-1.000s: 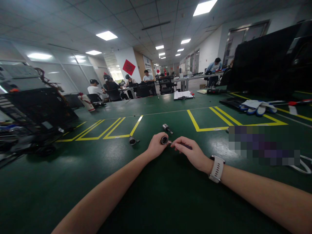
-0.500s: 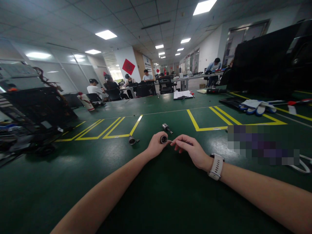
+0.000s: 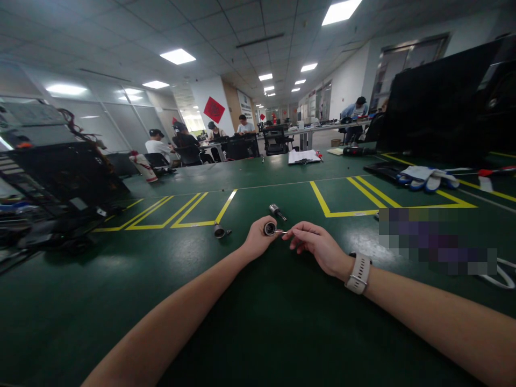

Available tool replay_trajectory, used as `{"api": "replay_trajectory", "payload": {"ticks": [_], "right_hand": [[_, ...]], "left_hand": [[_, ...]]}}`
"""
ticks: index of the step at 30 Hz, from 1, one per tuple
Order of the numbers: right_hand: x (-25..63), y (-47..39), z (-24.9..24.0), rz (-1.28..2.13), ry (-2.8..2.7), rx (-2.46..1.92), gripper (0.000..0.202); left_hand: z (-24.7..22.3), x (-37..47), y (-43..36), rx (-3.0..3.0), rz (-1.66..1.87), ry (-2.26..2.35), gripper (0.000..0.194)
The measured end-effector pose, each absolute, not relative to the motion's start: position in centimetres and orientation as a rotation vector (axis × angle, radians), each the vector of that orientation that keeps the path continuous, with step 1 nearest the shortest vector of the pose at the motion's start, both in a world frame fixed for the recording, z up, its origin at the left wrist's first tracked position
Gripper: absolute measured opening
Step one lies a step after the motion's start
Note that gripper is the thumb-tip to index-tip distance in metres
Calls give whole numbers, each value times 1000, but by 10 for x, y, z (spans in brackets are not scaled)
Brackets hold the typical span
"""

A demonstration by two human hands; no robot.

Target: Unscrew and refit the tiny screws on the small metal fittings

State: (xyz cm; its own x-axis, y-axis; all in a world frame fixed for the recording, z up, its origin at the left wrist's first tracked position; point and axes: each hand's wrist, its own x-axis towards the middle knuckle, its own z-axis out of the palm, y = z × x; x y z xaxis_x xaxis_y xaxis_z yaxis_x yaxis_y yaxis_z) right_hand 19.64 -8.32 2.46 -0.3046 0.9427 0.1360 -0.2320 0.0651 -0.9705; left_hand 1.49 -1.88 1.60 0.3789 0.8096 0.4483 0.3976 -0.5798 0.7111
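Note:
My left hand (image 3: 258, 237) is wrapped round a hollow metal cylinder (image 3: 269, 229), whose round open end faces me. From the right, my right hand (image 3: 312, 242) pinches a thin metal rod-like tool (image 3: 281, 232). Its tip is close to the cylinder's rim and my left thumb; I cannot tell whether it touches. Just beyond my hands lies a metal part with a narrow shaft (image 3: 277, 211). To the left of my left hand, a cup-shaped metal piece (image 3: 219, 231) rests on the table beside a small dark part (image 3: 229, 232).
The green table (image 3: 193, 328) bears yellow tape markings. A clipboard with paper (image 3: 304, 156) lies farther back. White and blue gloves (image 3: 427, 177) and a large black monitor (image 3: 439, 102) are at the right. Dark equipment (image 3: 60, 188) stands at the left. Several people sit or stand beyond.
The thin tool's tip has shifted slightly right, from inside the cylinder's opening to near its rim. My right hand has moved a little to the right. The metal parts on the table stay put.

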Motion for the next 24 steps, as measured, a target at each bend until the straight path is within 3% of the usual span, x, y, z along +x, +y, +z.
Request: {"api": "replay_trajectory", "payload": {"ticks": [24], "right_hand": [[192,-84,25,1436,-1312,-829,13]], "left_hand": [[18,14,-20,2230,1069,1196,12]]}}
